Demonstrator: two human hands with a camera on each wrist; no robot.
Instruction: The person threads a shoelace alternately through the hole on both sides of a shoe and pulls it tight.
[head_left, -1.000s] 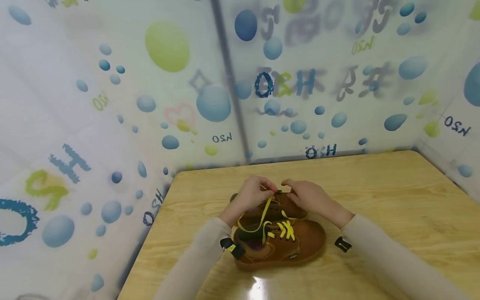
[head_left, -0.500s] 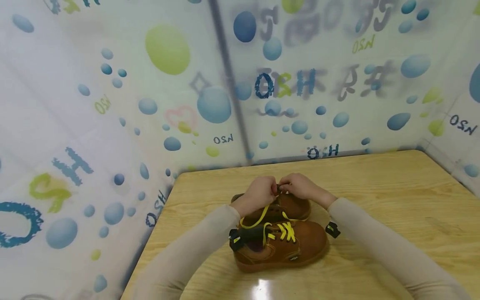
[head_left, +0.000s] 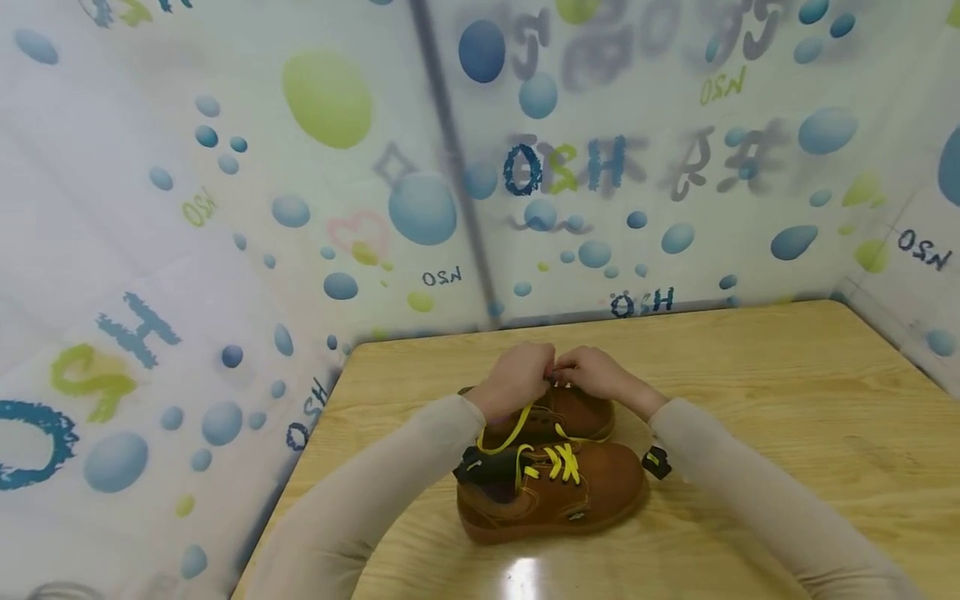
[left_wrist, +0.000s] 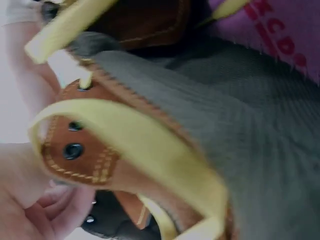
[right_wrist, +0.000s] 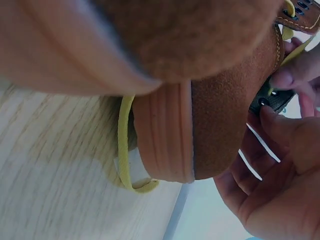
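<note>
Two brown shoes stand side by side on the table. At the far shoe (head_left: 581, 412), my left hand (head_left: 521, 375) and right hand (head_left: 600, 373) meet over its far side. In the right wrist view my left fingertips pinch a yellow shoelace (right_wrist: 298, 50) right at a dark eyelet flap (right_wrist: 257, 100). My right thumb and fingers hold the edge of that flap. Whether the lace tip is through an eyelet I cannot tell. The left wrist view shows the lace (left_wrist: 150, 145) looping loosely past a brown eyelet flap (left_wrist: 82, 145) and the grey tongue.
The near shoe (head_left: 555, 500) has yellow laces (head_left: 566, 461) crossed over its front and sits close in front of the far one. Another yellow lace end (right_wrist: 123, 145) hangs down to the wooden table (head_left: 750, 400). A patterned curtain (head_left: 360, 192) stands behind the table.
My right hand has moved in from the right, from apart with spread fingers to gripping the flap. My left hand has turned and shifted slightly, still with the lace.
</note>
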